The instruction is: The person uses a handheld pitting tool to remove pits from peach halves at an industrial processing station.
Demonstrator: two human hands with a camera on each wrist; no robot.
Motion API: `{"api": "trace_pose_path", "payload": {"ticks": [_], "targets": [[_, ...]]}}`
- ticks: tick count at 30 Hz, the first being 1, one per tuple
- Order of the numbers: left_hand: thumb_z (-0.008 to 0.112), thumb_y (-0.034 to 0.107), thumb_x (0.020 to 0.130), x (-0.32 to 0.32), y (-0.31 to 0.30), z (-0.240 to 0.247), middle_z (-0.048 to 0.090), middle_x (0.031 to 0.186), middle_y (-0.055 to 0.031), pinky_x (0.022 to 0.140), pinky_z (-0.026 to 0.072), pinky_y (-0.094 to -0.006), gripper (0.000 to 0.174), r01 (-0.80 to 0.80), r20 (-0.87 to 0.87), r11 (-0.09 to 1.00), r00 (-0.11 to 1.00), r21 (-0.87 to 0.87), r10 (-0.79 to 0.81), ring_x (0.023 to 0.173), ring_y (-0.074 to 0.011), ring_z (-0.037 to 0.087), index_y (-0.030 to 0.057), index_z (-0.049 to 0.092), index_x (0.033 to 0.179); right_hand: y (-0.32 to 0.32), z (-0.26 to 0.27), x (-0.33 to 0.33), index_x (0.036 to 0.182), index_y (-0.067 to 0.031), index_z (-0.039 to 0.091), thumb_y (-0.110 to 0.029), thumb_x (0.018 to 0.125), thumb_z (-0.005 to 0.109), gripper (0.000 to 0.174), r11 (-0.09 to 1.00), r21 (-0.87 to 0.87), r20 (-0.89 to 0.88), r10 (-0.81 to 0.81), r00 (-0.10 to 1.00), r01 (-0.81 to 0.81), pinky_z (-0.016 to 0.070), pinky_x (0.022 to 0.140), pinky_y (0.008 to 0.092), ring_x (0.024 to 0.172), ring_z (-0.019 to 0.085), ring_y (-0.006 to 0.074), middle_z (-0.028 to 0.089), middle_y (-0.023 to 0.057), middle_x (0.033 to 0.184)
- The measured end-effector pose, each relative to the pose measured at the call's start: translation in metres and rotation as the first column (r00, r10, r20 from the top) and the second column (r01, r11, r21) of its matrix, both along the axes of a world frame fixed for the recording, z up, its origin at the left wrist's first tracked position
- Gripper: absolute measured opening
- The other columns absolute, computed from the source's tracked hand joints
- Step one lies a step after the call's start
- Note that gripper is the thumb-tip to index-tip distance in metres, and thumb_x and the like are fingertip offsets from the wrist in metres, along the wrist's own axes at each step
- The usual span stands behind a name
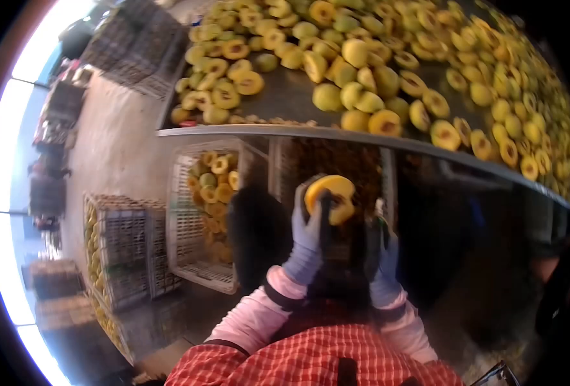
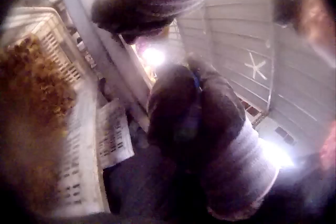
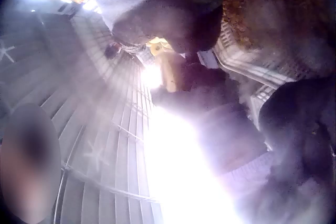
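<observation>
In the head view my left hand (image 1: 309, 222), in a pale glove with dark fingers, grips a yellow peach half (image 1: 336, 196), its hollowed cut face turned to the right. The right wrist view catches the lit edge of that peach half (image 3: 170, 71) under the dark fingers. Just to the right, my right hand (image 1: 383, 254), gloved alike, is curled around a slim tool (image 1: 380, 209) with a pale tip; most of the tool is hidden by the fingers. Both hands are over the lap, before a crate (image 1: 275, 164) of brownish pieces below the table edge.
A metal table (image 1: 285, 90) across the front bears many peach halves (image 1: 388, 122). Left of the knees stands a white slatted crate (image 1: 185, 241) partly filled with halves. Further left are stacked crates (image 1: 124, 251) of fruit on the floor (image 1: 114, 141).
</observation>
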State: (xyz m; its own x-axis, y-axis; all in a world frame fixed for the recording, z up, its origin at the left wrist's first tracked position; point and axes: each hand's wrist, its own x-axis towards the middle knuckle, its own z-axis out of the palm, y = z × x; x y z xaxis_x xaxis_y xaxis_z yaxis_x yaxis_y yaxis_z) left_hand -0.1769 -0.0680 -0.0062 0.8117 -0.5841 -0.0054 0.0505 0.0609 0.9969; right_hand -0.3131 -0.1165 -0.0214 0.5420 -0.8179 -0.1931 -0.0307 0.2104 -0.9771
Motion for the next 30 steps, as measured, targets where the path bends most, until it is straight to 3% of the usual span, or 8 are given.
{"api": "trace_pose_path", "payload": {"ticks": [2, 3, 4, 20, 22, 24, 26, 30], "targets": [[0.053, 0.027, 0.098, -0.002, 0.002, 0.008, 0.058, 0.110, -0.0092, 0.090, 0.0447, -0.0275, 0.034, 0.069, -0.014, 0.993, 0.998, 0.092, -0.068, 0.101, -0.0151, 0.054, 0.0007, 0.053, 0.120, 0.007, -0.017, -0.002, 0.115, 0.0043, 0.054, -0.008, 0.092, 0.057, 0.026, 0.845, -0.532, -0.118, -0.007, 0.993, -0.057, 0.0506, 0.076, 0.0257, 0.089, 0.064, 0.0212, 0.063, 0.0123, 0.098], [0.053, 0.028, 0.098, -0.007, 0.004, 0.006, 0.058, 0.109, -0.0092, 0.091, 0.0440, -0.0279, 0.035, 0.104, 0.033, 0.986, 0.993, 0.129, -0.109, 0.101, -0.0156, 0.054, 0.0005, 0.053, 0.120, 0.012, -0.017, 0.001, 0.112, 0.0048, 0.055, -0.011, 0.093, 0.055, 0.025, 0.571, -0.811, -0.206, -0.071, 0.976, -0.129, 0.0507, 0.072, 0.0276, 0.083, 0.065, 0.0230, 0.064, 0.0147, 0.091], [0.053, 0.025, 0.098, -0.014, 0.005, 0.005, 0.057, 0.111, -0.0097, 0.092, 0.0430, -0.0282, 0.034, 0.126, -0.015, 0.989, 0.992, 0.080, -0.125, 0.103, -0.0162, 0.054, 0.0008, 0.052, 0.121, 0.018, 0.000, 0.004, 0.109, 0.0024, 0.058, -0.011, 0.094, 0.054, 0.020, 0.990, -0.089, -0.125, 0.097, 0.987, -0.109, 0.0501, 0.067, 0.0328, 0.080, 0.063, 0.0301, 0.064, 0.0190, 0.092], [0.055, 0.019, 0.094, -0.029, 0.002, -0.002, 0.055, 0.116, -0.0111, 0.090, 0.0452, -0.0297, 0.037, 0.162, 0.110, 0.984, 0.979, 0.078, -0.170, 0.103, -0.0177, 0.056, 0.0009, 0.047, 0.125, 0.027, -0.027, -0.005, 0.107, 0.0023, 0.056, -0.017, 0.094, 0.051, 0.024, 0.815, -0.578, -0.001, 0.050, 0.999, -0.042, 0.0464, 0.069, 0.0373, 0.079, 0.059, 0.0337, 0.061, 0.0192, 0.087], [0.055, 0.021, 0.094, -0.021, 0.002, -0.004, 0.057, 0.113, -0.0103, 0.090, 0.0447, -0.0297, 0.038, 0.262, 0.120, 0.954, 0.952, 0.149, -0.280, 0.101, -0.0174, 0.056, 0.0009, 0.047, 0.125, 0.021, -0.024, -0.014, 0.114, 0.0017, 0.054, -0.010, 0.094, 0.053, 0.024, 0.892, -0.424, -0.036, 0.156, 0.987, -0.156, 0.0475, 0.075, 0.0339, 0.088, 0.059, 0.0259, 0.058, 0.0159, 0.102], [0.055, 0.025, 0.094, -0.004, -0.007, 0.008, 0.060, 0.110, -0.0106, 0.088, 0.0449, -0.0278, 0.040, 0.470, -0.096, 0.863, 0.882, 0.183, -0.460, 0.100, -0.0158, 0.057, -0.0008, 0.050, 0.124, 0.013, -0.014, -0.013, 0.110, -0.0008, 0.057, -0.016, 0.097, 0.053, 0.021, 0.973, 0.166, -0.015, 0.163, 0.986, -0.158, 0.0467, 0.070, 0.0263, 0.083, 0.057, 0.0128, 0.060, 0.0073, 0.096], [0.056, 0.031, 0.093, 0.017, -0.018, 0.038, 0.061, 0.108, -0.0109, 0.088, 0.0446, -0.0261, 0.043, 0.659, -0.342, 0.734, 0.736, 0.162, -0.585, 0.099, -0.0138, 0.057, -0.0022, 0.054, 0.121, 0.008, -0.004, -0.008, 0.103, -0.0036, 0.059, -0.026, 0.098, 0.052, 0.024, 0.954, 0.237, 0.033, 0.181, 0.983, -0.183, 0.0432, 0.062, 0.0238, 0.072, 0.055, 0.0099, 0.060, 0.0036, 0.085], [0.064, 0.022, 0.089, 0.010, -0.022, 0.026, 0.061, 0.111, -0.0118, 0.088, 0.0467, -0.0278, 0.042, 0.518, 0.039, 0.789, 0.828, 0.331, -0.560, 0.100, -0.0160, 0.059, -0.0022, 0.054, 0.122, 0.001, 0.028, -0.007, 0.086, -0.0101, 0.057, -0.045, 0.097, 0.047, 0.038, 0.709, 0.634, 0.233, 0.206, 0.951, -0.309, 0.0349, 0.047, 0.0214, 0.051, 0.046, 0.0077, 0.052, -0.0014, 0.065]]}}
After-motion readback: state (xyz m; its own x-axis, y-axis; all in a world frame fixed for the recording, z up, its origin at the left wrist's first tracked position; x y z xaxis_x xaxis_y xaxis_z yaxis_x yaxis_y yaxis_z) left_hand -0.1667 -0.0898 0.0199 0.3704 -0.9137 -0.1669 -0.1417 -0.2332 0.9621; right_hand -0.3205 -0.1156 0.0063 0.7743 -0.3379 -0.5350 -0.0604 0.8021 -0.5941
